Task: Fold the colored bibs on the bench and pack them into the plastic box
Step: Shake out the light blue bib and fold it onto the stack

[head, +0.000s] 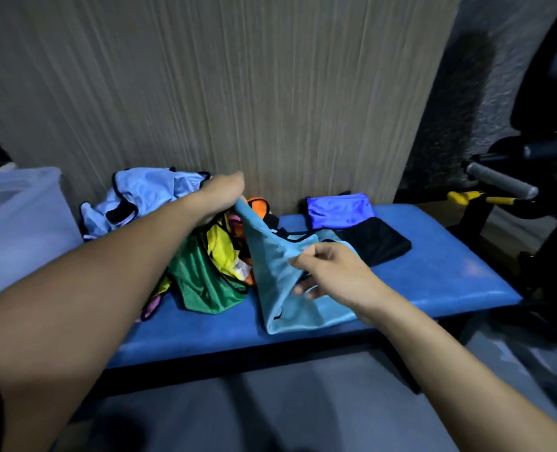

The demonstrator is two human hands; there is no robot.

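A blue padded bench [433, 282] is standing against a wood-grain wall panel [238, 76], with the translucent plastic box [12, 216] sitting just beside its left end. On the bench a heap of unfolded bibs [211, 262] is lying in green, yellow, orange and pink, with a pale blue bib [146, 194] crumpled behind it against the panel. Toward the right end, a folded royal-blue bib [339, 210] and a folded black bib [375, 243] are lying side by side, touching. Between heap and folded pair, the teal bib [277, 282] is being held up as a slack sheet, its lower corner resting on the bench. The left hand [221, 197] is pinching the top edge of this bib above the heap. The right hand [329, 272] is gripping the nearer edge, thumb on top and fingers curled beneath the cloth. The fabric appears thin, light, soft and slippery, sagging between the two holds; it is likely to slide out of a fold unless pressed flat. The black-trimmed edges and corners seem the firmest places to take hold.
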